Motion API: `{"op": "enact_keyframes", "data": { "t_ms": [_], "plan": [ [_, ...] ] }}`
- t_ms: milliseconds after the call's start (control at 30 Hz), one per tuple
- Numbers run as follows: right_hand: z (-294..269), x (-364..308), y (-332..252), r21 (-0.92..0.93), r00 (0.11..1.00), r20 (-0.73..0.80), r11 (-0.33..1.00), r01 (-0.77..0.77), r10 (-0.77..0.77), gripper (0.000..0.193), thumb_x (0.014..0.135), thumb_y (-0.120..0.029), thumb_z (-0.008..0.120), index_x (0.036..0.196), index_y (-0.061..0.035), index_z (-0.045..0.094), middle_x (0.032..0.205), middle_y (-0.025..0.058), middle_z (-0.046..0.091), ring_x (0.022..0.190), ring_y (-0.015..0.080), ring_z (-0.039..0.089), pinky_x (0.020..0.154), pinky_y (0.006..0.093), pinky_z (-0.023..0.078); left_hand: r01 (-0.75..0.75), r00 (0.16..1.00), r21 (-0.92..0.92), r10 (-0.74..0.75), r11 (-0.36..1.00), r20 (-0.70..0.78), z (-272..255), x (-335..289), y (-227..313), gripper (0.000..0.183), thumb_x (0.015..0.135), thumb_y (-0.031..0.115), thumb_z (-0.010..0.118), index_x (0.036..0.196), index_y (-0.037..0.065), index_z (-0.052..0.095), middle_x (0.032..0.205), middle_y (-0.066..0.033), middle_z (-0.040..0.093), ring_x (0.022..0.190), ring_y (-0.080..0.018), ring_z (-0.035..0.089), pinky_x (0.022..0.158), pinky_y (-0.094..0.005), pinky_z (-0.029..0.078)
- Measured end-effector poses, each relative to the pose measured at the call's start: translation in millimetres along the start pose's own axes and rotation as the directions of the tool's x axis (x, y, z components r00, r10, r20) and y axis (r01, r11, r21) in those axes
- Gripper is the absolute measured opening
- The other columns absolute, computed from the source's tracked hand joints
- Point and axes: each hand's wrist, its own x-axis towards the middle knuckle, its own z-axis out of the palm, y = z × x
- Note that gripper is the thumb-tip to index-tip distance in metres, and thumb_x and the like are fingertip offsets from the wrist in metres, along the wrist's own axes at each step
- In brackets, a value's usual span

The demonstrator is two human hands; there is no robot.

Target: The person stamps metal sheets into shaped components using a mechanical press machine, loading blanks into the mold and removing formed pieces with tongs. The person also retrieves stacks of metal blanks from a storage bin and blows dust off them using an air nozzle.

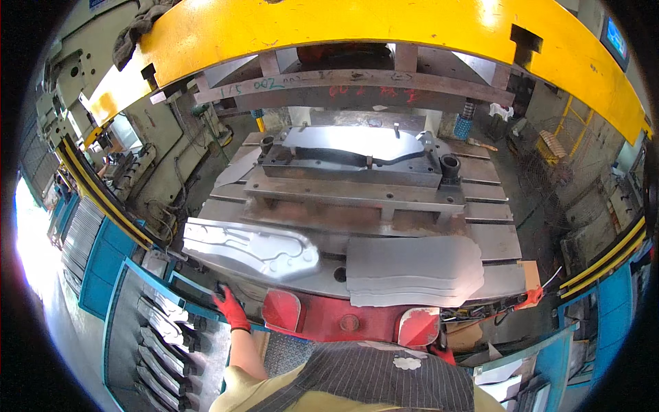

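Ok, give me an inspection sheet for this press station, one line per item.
Surface: grey slotted press bed, worn and stained, red front edge.
Job's things: formed metal panel at the bed's left front; stack of flat blanks right of it; die behind, a shiny sheet on it.
Clutter: finished panels in the blue bin lower left; rag on the yellow frame.
Grips: left hand, red glove, at the formed panel's near edge; right hand mostly hidden, only a bit of red glove.
Cables: loose wires right of the bed.
Surroundings: yellow press frame, blue guards, mesh fencing.
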Motion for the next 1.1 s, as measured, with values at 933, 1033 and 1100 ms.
{"op": "enact_keyframes", "data": {
  "t_ms": [933,1033,1100],
  "plan": [
    [-26,11,-108,-0.166,0.779,0.626,0.981,0.104,0.023,0.018,0.073,-0.021,0.055,0.079,-0.0046,0.059,0.057,0.0095,0.057,0.037,0.0179,0.050,0.033,0.0310,0.039,-0.844,0.299,0.519,-0.683,0.137,0.667,-46,-1,-138,0.045,0.083,0.028,0.044,0.126,0.017,0.039,0.132,-0.0082,0.038,0.119,-0.0227,0.040,0.094,-0.0334,0.036],
    [-30,16,-93,-0.111,0.724,0.674,0.948,0.297,-0.148,0.019,0.075,-0.023,0.054,0.079,-0.0046,0.059,0.058,0.0091,0.057,0.038,0.0174,0.052,0.033,0.0307,0.041,-0.847,0.287,0.500,-0.635,0.182,0.718,-53,9,-166,0.047,0.080,0.030,0.049,0.125,0.017,0.042,0.130,-0.0089,0.040,0.117,-0.0234,0.041,0.093,-0.0342,0.037],
    [-28,15,-91,-0.075,0.687,0.691,0.923,0.378,-0.225,0.020,0.076,-0.024,0.054,0.080,-0.0050,0.059,0.058,0.0087,0.058,0.039,0.0175,0.053,0.033,0.0305,0.041,-0.846,0.284,0.490,-0.603,0.208,0.746,-60,19,-181,0.048,0.078,0.031,0.052,0.123,0.017,0.044,0.129,-0.0094,0.041,0.116,-0.0239,0.042,0.093,-0.0348,0.037]
  ]
}}
